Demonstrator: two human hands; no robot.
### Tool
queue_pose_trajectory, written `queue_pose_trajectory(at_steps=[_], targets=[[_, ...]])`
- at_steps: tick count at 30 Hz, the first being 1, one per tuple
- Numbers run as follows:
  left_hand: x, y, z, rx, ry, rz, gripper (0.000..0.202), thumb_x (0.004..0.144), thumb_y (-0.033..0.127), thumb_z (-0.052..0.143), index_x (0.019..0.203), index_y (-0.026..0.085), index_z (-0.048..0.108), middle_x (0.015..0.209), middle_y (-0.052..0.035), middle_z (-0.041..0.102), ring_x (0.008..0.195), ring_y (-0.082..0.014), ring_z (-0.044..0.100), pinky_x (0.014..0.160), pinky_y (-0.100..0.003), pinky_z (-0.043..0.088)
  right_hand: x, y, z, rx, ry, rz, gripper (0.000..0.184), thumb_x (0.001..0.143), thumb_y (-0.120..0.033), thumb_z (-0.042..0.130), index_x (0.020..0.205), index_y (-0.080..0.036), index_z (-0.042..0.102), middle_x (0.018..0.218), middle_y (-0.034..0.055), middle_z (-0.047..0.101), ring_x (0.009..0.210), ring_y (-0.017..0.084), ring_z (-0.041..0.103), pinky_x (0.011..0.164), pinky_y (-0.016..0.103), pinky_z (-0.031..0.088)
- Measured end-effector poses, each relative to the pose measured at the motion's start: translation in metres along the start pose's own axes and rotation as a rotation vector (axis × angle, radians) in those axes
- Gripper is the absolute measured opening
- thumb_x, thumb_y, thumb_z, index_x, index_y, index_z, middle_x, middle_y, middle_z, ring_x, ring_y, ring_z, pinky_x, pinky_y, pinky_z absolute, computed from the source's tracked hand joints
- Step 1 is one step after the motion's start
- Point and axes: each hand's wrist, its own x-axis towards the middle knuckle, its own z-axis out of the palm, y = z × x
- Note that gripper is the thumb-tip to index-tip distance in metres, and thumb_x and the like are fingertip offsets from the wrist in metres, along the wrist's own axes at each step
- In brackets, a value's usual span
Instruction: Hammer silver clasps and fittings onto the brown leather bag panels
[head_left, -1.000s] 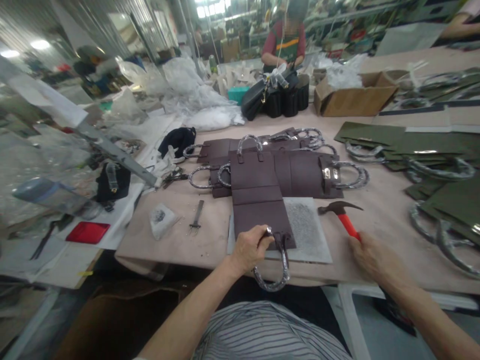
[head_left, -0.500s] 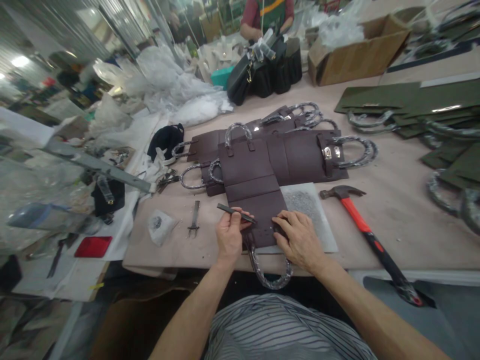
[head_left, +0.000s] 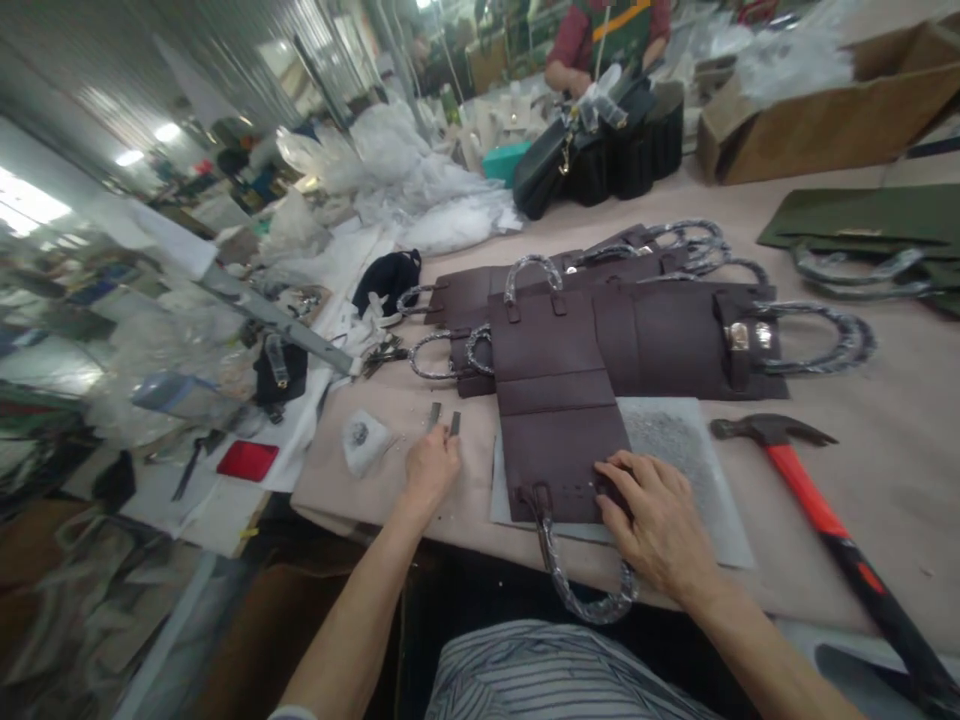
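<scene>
Now that you've dropped the hammer, it's just lying on the table off to your right, and your right hand has come over to rest spread flat on the near edge of the brown leather panel, right by the holes and the wrapped handle. Your left hand has swung off the panel to the two little metal punches beside it. Its fingers are curled at their ends, can't tell if they're pinching one, so striking looks paused

- Head camera: worn above the near edge of the table, facing forward and down.
- Nearness: close over left hand and right hand; far benches small.
- Views: one.
</scene>
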Motion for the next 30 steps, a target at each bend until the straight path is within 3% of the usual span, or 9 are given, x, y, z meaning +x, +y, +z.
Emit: queue_pose_trajectory(at_steps=[8, 14, 16, 21, 26, 30], targets=[[-0.001, 0.013, -0.001, -0.057, 0.062, 0.059, 0.019, 0.093, 0.018, 0.059, 0.104, 0.017, 0.074, 0.105, -0.0152, 0.076, 0.094, -0.0288, 0.073, 0.080, -0.036, 0.054, 0.002, 0.006, 0.005, -0.029, 0.057, -0.057, 0.031, 0.098, -0.033, 0.049, 0.120, -0.018, 0.064, 0.121, 0.0128, 0.062, 0.112, 0.033, 0.054, 0.098, 0.051, 0.043], [0.004, 0.030, 0.006, -0.189, -0.158, 0.043, 0.019, 0.085, 0.036, 0.071, 0.089, 0.017, 0.076, 0.088, -0.0129, 0.077, 0.090, -0.0312, 0.074, 0.078, -0.036, 0.054, 0.003, 0.006, 0.005, -0.058, 0.055, -0.070, 0.030, 0.098, -0.033, 0.048, 0.119, -0.018, 0.064, 0.119, 0.0123, 0.062, 0.109, 0.032, 0.055, 0.094, 0.049, 0.043], [0.007, 0.033, 0.006, -0.159, -0.203, 0.008, 0.018, 0.084, 0.034, 0.070, 0.087, 0.017, 0.075, 0.089, -0.0129, 0.077, 0.091, -0.0303, 0.073, 0.078, -0.034, 0.053, 0.004, 0.006, 0.006, -0.055, 0.076, -0.085, 0.030, 0.099, -0.034, 0.048, 0.117, -0.018, 0.065, 0.117, 0.0120, 0.062, 0.107, 0.031, 0.055, 0.093, 0.048, 0.044], [0.012, 0.030, -0.005, -0.111, -0.237, -0.084, 0.022, 0.082, 0.015, 0.060, 0.100, 0.018, 0.072, 0.100, -0.0130, 0.077, 0.100, -0.0274, 0.072, 0.084, -0.031, 0.052, 0.005, 0.007, 0.007, -0.047, 0.100, -0.095, 0.029, 0.098, -0.035, 0.048, 0.116, -0.019, 0.066, 0.115, 0.0116, 0.063, 0.106, 0.031, 0.056, 0.092, 0.049, 0.044], [0.004, 0.032, -0.007, -0.089, -0.270, -0.026, 0.029, 0.086, 0.042, 0.063, 0.097, 0.017, 0.071, 0.101, -0.0151, 0.076, 0.101, -0.0332, 0.071, 0.084, -0.037, 0.054, 0.004, 0.006, 0.008, -0.037, 0.089, -0.078, 0.029, 0.097, -0.034, 0.050, 0.116, -0.020, 0.066, 0.115, 0.0113, 0.063, 0.106, 0.031, 0.056, 0.092, 0.049, 0.044], [0.000, 0.039, -0.007, -0.029, -0.267, 0.013, 0.029, 0.087, 0.035, 0.061, 0.105, 0.014, 0.069, 0.106, -0.0194, 0.075, 0.104, -0.0342, 0.071, 0.086, -0.039, 0.054, 0.004, 0.003, 0.007, -0.045, 0.073, -0.063, 0.028, 0.097, -0.032, 0.050, 0.117, -0.020, 0.065, 0.116, 0.0110, 0.062, 0.108, 0.031, 0.055, 0.094, 0.049, 0.043]])
